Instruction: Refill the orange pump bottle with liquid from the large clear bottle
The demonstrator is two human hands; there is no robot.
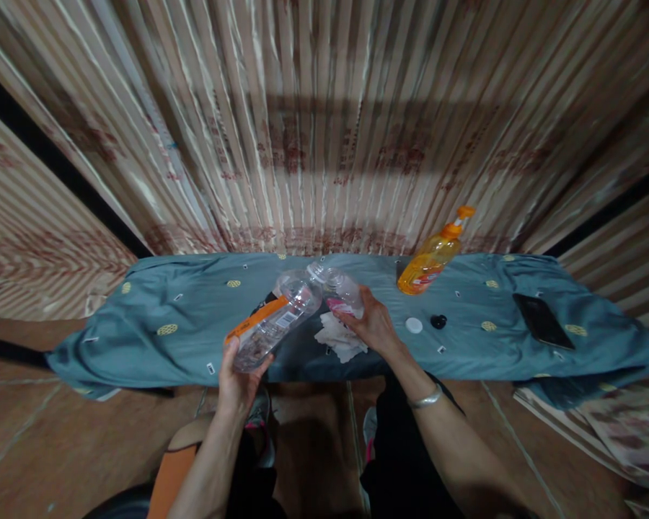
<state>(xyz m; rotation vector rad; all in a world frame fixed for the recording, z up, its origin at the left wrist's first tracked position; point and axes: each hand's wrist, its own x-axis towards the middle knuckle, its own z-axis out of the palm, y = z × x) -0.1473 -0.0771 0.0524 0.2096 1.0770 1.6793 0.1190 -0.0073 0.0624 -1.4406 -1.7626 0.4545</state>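
My left hand (239,375) grips the base of a clear plastic bottle with an orange label (273,317), tilted so its mouth points up and right. My right hand (376,324) holds a second, smaller clear bottle with a pink label (336,287), tipped toward the first; the two bottle mouths meet near the middle. Both are held just above a low table covered with a teal cloth (167,317). A crumpled white tissue (340,339) lies on the cloth under my right hand.
An orange dish-soap pump bottle (433,258) stands at the back right of the cloth. A white cap (413,325) and a black cap (438,321) lie right of my hand. A dark phone (542,321) rests far right. Striped curtains hang behind.
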